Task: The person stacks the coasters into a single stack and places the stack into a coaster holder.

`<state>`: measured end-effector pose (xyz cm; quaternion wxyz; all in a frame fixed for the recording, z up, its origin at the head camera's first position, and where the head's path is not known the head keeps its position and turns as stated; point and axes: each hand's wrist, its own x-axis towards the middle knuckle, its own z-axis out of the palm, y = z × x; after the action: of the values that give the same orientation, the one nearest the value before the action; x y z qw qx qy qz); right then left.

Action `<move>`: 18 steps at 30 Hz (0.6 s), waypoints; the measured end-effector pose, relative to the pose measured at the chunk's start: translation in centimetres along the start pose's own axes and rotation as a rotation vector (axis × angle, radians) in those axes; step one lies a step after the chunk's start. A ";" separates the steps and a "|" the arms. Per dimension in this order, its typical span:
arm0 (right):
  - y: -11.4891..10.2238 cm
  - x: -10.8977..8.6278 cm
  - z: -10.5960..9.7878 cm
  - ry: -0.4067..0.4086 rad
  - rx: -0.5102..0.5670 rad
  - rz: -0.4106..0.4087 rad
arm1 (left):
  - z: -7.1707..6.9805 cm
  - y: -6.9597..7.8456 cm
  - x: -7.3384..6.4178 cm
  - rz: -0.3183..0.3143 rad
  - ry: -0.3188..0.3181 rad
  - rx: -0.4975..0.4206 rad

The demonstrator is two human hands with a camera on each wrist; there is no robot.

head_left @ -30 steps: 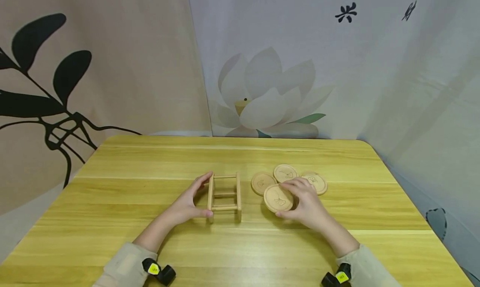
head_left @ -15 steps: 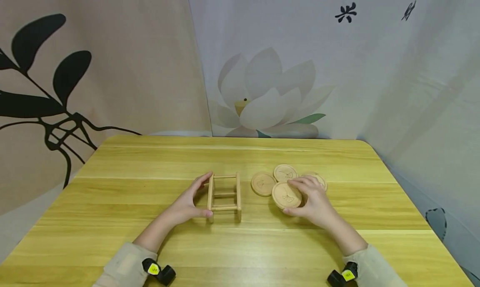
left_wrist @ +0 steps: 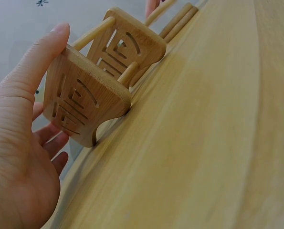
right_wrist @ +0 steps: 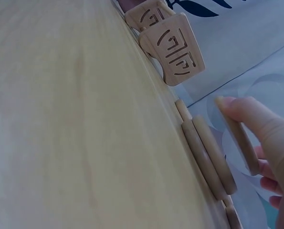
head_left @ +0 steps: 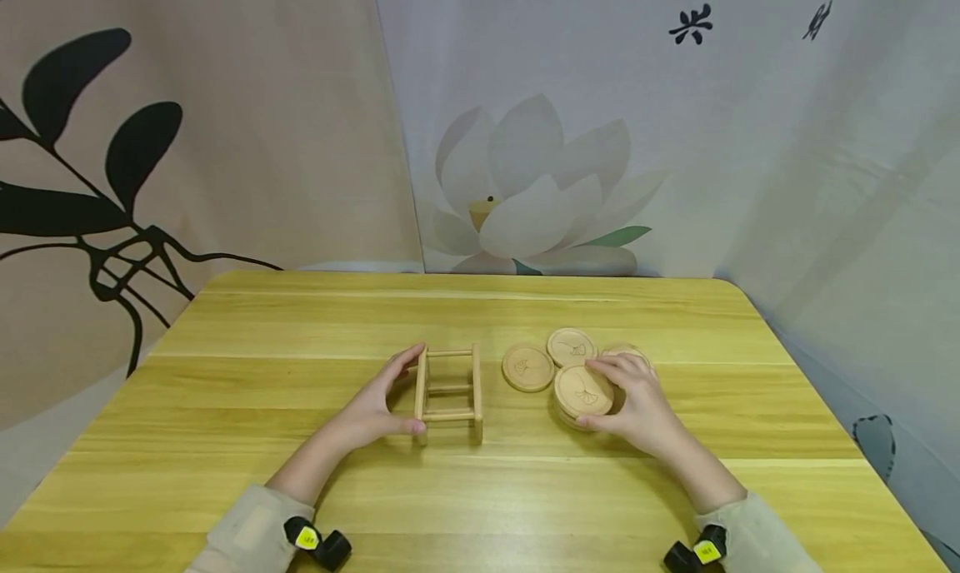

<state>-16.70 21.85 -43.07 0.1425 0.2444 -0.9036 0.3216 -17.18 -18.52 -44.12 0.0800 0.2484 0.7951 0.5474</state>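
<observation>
A small wooden coaster rack stands on the table, with two carved end panels joined by round rods. My left hand grips its left end panel, thumb on the near edge and fingers at the far one. To the right, my right hand pinches a round wooden coaster engraved with a leaf by its edge. In the right wrist view this coaster is tilted, with a gap between it and two stacked coasters lying flat below.
Behind the stack lie more flat coasters: one on the left, one at the back and one on the right, partly hidden by my right hand. A printed cloth backdrop hangs behind the wooden table.
My right hand has moved steadily to the right with the coaster, which is now over the stack. My left hand and the rack have stayed still.
</observation>
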 end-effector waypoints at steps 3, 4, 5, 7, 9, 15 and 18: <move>0.2 -0.2 0.1 -0.011 0.001 0.013 | 0.0 -0.1 0.0 0.000 0.001 0.001; 0.2 -0.2 0.1 -0.016 0.003 0.020 | 0.0 -0.1 0.0 0.000 0.002 0.002; 0.3 -0.3 0.1 -0.020 0.005 0.025 | 0.0 -0.1 0.0 -0.002 0.003 0.001; 0.4 -0.5 0.2 -0.027 0.008 0.034 | 0.1 -0.1 0.0 -0.006 0.003 -0.002; 0.5 -0.6 0.2 -0.029 0.015 0.041 | 0.1 -0.1 -0.1 -0.007 0.003 -0.003; 0.8 -0.7 0.4 -0.036 0.028 0.059 | 0.1 -0.1 -0.1 -0.007 0.002 -0.001; 0.9 -0.8 0.4 -0.041 0.028 0.066 | 0.1 -0.1 -0.1 -0.009 0.003 0.002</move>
<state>-16.61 22.46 -44.20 0.1099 0.2229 -0.9094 0.3335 -17.14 -18.52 -44.23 0.0808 0.2442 0.7969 0.5467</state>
